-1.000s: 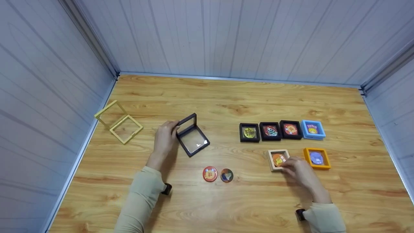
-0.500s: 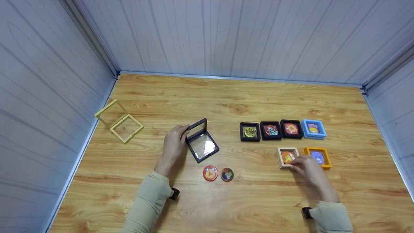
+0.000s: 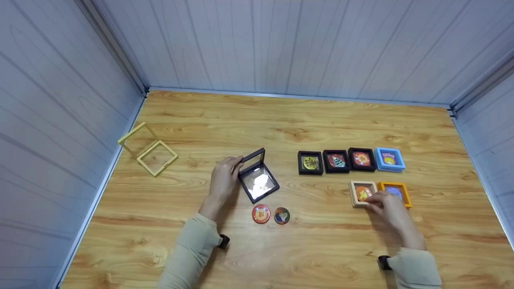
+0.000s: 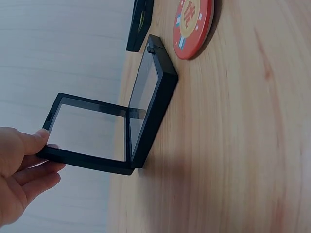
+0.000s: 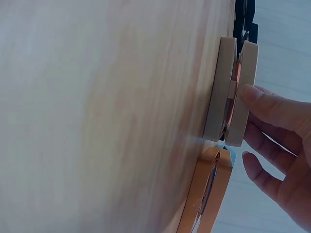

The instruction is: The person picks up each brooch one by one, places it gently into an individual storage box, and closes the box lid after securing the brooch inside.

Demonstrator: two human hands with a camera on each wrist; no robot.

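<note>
My left hand [image 3: 225,176] pinches the raised lid of a black display frame [image 4: 160,97] between thumb and fingers. Its clear-film base lies on the table. Below that frame are a red round badge [image 3: 261,214] and a dark multicoloured badge [image 3: 282,215]. At the right, my right hand [image 3: 391,208] grips the near right corner of a beige display frame [image 5: 242,97], thumb on its upper rim. An orange badge [image 3: 363,193] shows inside. Close beside it sits an orange display frame [image 3: 406,194] with a purple badge, partly hidden by my right hand.
Behind the right hand stand three black frames [image 3: 336,171] in a row and a light blue frame [image 3: 401,160], all holding badges. A yellow frame [image 3: 166,165] stands opened at the far left. Pale panels [image 3: 273,48] wall the wooden table [image 3: 225,116].
My left hand has slid the opened black frame to the right and slightly nearer. My right hand has slid the beige frame rightward, up close to the orange frame.
</note>
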